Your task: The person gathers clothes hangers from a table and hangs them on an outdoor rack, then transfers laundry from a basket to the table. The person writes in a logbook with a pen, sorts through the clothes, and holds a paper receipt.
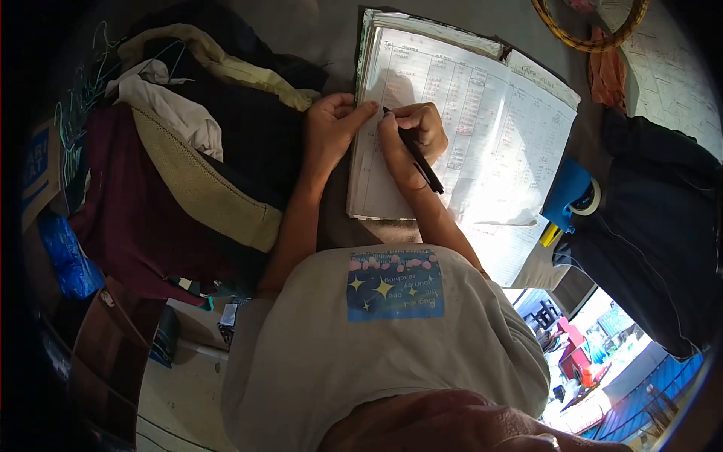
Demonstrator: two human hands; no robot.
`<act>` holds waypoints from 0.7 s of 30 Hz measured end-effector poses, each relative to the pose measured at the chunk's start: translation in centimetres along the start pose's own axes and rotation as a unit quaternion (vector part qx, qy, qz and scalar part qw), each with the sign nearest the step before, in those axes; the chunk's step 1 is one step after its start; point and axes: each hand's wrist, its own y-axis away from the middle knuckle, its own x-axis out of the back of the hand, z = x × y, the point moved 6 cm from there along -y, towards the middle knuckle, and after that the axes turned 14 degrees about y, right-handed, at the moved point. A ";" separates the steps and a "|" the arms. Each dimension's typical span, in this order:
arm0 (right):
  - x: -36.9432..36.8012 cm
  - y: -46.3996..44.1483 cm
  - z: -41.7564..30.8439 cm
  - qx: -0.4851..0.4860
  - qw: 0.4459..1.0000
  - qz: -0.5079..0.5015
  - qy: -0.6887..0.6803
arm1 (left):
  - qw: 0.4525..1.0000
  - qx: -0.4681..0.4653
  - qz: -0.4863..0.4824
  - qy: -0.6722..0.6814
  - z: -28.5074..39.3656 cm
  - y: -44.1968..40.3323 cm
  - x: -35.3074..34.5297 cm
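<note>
An open ledger book with handwritten columns of names and figures lies in front of me. My right hand is closed around a black pen, its tip near the left page's margin. My left hand rests at the book's left edge, thumb stretched onto the page and the other fingers partly out of sight beside the cover. Bright light falls across the middle of the pages.
Folded clothes, among them a maroon garment, are heaped at left beside green wire hangers. To the right sit a blue tape dispenser, dark clothing and a yellow-black ring. Loose written sheets lie under the book.
</note>
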 end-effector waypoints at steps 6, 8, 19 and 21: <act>-0.2 0.0 0.2 -0.012 1.000 -0.011 0.005 | 1.000 -0.010 0.000 -0.004 0.3 0.2 -0.2; -0.2 0.0 0.3 -0.015 1.000 -0.015 0.010 | 1.000 -0.005 -0.002 0.002 0.2 0.1 -0.2; -0.5 -0.1 0.2 -0.023 0.999 -0.029 0.011 | 1.000 -0.007 -0.008 -0.002 0.1 0.1 -0.3; -0.3 0.4 1.1 -0.036 0.999 -0.008 -0.010 | 1.000 -0.001 0.003 -0.007 0.2 0.2 -0.3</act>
